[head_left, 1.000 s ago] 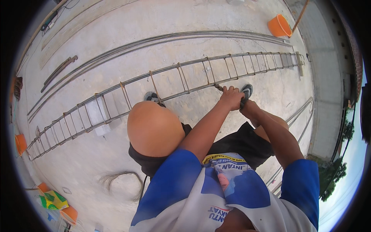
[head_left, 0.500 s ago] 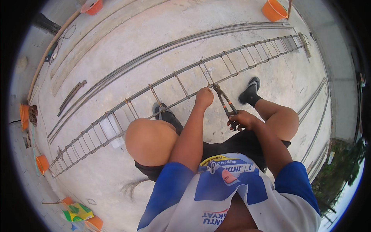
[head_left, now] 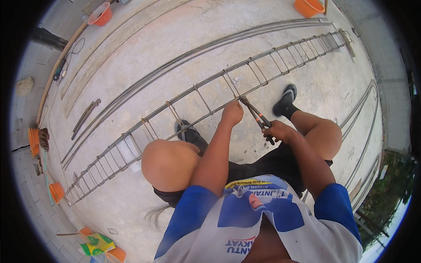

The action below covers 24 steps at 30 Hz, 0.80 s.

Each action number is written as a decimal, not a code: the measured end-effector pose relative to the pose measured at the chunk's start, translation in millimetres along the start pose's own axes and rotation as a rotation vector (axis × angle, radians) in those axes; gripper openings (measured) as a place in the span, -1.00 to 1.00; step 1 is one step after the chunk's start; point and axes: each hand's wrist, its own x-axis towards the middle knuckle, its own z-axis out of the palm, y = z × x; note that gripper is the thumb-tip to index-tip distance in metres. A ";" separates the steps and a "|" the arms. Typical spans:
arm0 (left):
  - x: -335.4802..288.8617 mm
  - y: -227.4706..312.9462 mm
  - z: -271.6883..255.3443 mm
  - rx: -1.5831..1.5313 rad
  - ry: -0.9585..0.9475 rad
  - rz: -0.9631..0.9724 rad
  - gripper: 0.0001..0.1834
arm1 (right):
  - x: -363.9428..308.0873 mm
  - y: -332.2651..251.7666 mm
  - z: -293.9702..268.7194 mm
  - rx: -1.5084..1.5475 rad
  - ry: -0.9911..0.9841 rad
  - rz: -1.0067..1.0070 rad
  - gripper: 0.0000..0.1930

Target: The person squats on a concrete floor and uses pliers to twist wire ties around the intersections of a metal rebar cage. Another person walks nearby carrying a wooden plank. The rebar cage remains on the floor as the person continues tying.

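A long, ladder-like rebar cage (head_left: 209, 79) lies across the concrete floor in front of me, its stirrups tied between long bars. My right hand (head_left: 280, 131) is wrapped round the handles of black end-cutting pincers (head_left: 254, 112) with orange bands. The pincers' jaws are at the near bar, at a joint with a stirrup. Right beside the jaws, my left hand (head_left: 232, 113) is closed at the same bar; what its fingers pinch, if anything, is hidden. The pincer handles are close together. My feet are by the cage, one sandal (head_left: 287, 97) to the right of the pincers.
Loose long rebars (head_left: 184, 51) lie beyond the cage, and more bars (head_left: 357, 107) lie at the right by a wall. Orange buckets (head_left: 100, 15) stand round the edges. A corded power tool (head_left: 57, 76) lies far left. Short bars (head_left: 85, 118) are nearer.
The pincer handles have come closer together, and the tool has turned slightly at the joint. My left hand stays by the bar. The whole view has shifted a little.
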 end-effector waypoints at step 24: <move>-7.8 12.3 -10.3 -0.464 -0.246 -0.323 -0.74 | 30.7 35.6 16.4 0.316 -0.116 0.028 -0.60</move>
